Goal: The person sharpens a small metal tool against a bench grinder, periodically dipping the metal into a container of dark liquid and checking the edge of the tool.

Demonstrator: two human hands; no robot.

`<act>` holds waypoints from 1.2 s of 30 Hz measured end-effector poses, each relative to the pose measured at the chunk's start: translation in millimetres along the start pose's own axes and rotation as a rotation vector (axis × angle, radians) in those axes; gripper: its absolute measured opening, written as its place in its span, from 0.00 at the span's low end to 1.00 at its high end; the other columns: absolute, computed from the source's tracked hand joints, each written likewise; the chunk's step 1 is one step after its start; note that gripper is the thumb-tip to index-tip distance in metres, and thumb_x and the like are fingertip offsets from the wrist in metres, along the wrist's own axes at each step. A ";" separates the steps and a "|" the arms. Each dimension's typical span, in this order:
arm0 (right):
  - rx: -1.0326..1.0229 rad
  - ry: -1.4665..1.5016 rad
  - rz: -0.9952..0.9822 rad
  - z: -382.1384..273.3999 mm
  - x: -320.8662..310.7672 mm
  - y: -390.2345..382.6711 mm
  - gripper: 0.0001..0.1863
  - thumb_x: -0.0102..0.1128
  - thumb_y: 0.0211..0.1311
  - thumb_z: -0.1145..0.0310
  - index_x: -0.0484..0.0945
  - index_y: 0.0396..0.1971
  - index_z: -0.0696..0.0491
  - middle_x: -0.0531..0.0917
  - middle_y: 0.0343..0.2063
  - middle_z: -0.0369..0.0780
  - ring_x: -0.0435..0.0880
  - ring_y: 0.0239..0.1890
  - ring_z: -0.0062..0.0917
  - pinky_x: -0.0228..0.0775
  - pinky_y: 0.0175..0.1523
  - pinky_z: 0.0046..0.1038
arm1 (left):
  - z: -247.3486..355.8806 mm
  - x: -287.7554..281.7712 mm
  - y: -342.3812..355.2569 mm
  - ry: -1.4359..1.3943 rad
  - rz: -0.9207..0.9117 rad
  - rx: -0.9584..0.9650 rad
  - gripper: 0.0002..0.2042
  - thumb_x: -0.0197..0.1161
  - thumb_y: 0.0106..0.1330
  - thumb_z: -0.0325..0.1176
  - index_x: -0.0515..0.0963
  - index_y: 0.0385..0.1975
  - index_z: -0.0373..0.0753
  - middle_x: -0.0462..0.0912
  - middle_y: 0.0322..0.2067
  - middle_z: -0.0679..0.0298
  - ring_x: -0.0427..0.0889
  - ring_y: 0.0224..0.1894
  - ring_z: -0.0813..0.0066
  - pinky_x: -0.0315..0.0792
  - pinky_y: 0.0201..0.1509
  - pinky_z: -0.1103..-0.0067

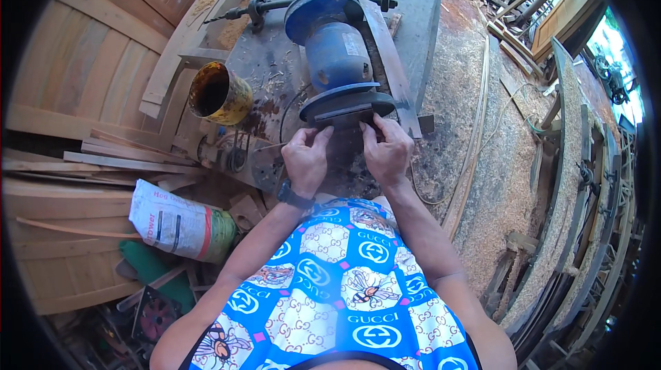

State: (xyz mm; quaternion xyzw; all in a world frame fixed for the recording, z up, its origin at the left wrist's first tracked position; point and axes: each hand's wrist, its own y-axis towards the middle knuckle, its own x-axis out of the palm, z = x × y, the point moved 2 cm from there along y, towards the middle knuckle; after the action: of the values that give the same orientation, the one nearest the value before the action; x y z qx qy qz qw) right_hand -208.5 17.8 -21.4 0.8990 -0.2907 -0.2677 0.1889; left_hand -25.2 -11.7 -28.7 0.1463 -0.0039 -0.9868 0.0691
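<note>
A blue bench grinder point(337, 56) stands on the worn workbench, with a wheel at each end. I hold a short, flat metal blade point(346, 118) by its two ends, its long side against the near grinding wheel point(323, 103). My left hand point(306, 158) pinches the left end between thumb and fingers. On the right end, my right hand point(387, 151) has a similar pinch. Whether the wheel is spinning I cannot tell. A dark watch is on my left wrist.
To the left of the grinder stands a yellow, stained can point(219, 94). A long flat strip point(391, 60) lies along the grinder's right side. Wooden panels point(82, 60) and a white sack point(180, 222) are at the left. Sawdust covers the ground point(509, 184) at the right, beside stacked boards.
</note>
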 end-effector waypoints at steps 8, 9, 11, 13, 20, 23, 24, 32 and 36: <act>-0.007 0.081 0.007 -7.1 8.7 -4.2 0.12 0.75 0.59 0.78 0.86 0.42 0.63 0.89 0.35 0.50 0.91 0.35 0.46 0.84 0.42 0.40 | -28.9 -8.9 5.8 0.055 -0.029 0.022 0.13 0.74 0.75 0.35 0.86 0.38 0.29 0.88 0.29 0.63 0.86 0.30 0.80 0.82 0.31 0.79; -0.002 0.079 0.013 -7.1 9.4 -5.2 0.12 0.75 0.59 0.78 0.86 0.42 0.63 0.89 0.35 0.50 0.91 0.35 0.46 0.84 0.42 0.40 | -29.3 -9.7 5.9 0.050 -0.042 -0.001 0.13 0.73 0.76 0.35 0.85 0.37 0.29 0.88 0.29 0.63 0.87 0.29 0.79 0.82 0.31 0.80; -0.041 0.044 0.018 -7.7 10.9 -6.7 0.12 0.76 0.59 0.77 0.85 0.42 0.62 0.89 0.34 0.49 0.91 0.34 0.45 0.84 0.38 0.39 | -25.0 -10.5 4.7 0.048 -0.060 -0.022 0.13 0.72 0.77 0.36 0.84 0.37 0.29 0.88 0.29 0.62 0.87 0.28 0.78 0.81 0.31 0.80; -0.066 0.063 0.038 -7.2 14.0 -7.3 0.12 0.76 0.58 0.77 0.85 0.41 0.62 0.89 0.33 0.48 0.91 0.33 0.44 0.84 0.37 0.39 | -16.7 -9.8 2.3 -0.098 -0.095 -0.115 0.13 0.71 0.78 0.36 0.83 0.39 0.30 0.88 0.30 0.61 0.88 0.27 0.76 0.81 0.30 0.80; -0.183 0.015 0.034 -19.7 17.7 -4.7 0.12 0.76 0.59 0.75 0.86 0.41 0.60 0.88 0.32 0.46 0.90 0.29 0.41 0.83 0.32 0.38 | -24.8 -15.8 1.5 -0.205 -0.093 -0.206 0.14 0.70 0.79 0.37 0.83 0.42 0.28 0.88 0.31 0.60 0.87 0.29 0.78 0.81 0.33 0.79; -0.212 0.010 0.039 -19.4 19.8 -6.2 0.12 0.76 0.60 0.74 0.86 0.42 0.60 0.87 0.32 0.46 0.90 0.29 0.41 0.83 0.32 0.37 | -31.6 -17.4 2.6 -0.210 -0.099 -0.212 0.15 0.70 0.79 0.38 0.83 0.43 0.28 0.88 0.31 0.60 0.88 0.29 0.78 0.81 0.33 0.79; -0.211 0.010 0.040 -19.3 20.0 -6.3 0.12 0.76 0.60 0.74 0.86 0.42 0.60 0.87 0.32 0.46 0.90 0.29 0.41 0.83 0.32 0.37 | -33.5 -18.0 2.8 -0.209 -0.102 -0.212 0.15 0.70 0.79 0.38 0.83 0.43 0.28 0.88 0.31 0.60 0.88 0.29 0.77 0.81 0.33 0.79; -0.167 0.005 -0.022 -20.1 25.9 -11.2 0.12 0.76 0.59 0.74 0.87 0.42 0.59 0.87 0.33 0.45 0.90 0.28 0.40 0.83 0.32 0.38 | -46.4 -18.0 3.7 -0.248 -0.097 -0.210 0.13 0.67 0.81 0.38 0.80 0.43 0.31 0.87 0.32 0.60 0.89 0.26 0.74 0.79 0.29 0.81; -0.174 -0.003 -0.045 -21.4 27.3 -11.2 0.12 0.75 0.59 0.74 0.87 0.42 0.59 0.87 0.32 0.45 0.90 0.28 0.40 0.82 0.32 0.38 | -50.9 -19.5 4.0 -0.271 -0.089 -0.240 0.13 0.68 0.81 0.38 0.80 0.44 0.31 0.87 0.32 0.60 0.89 0.26 0.74 0.79 0.29 0.81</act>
State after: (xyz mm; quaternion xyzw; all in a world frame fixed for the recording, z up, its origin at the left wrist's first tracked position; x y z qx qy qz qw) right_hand -172.4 13.2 -20.3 0.8850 -0.2463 -0.2977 0.2599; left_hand 8.5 -12.4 -71.7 0.0029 0.1110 -0.9930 0.0414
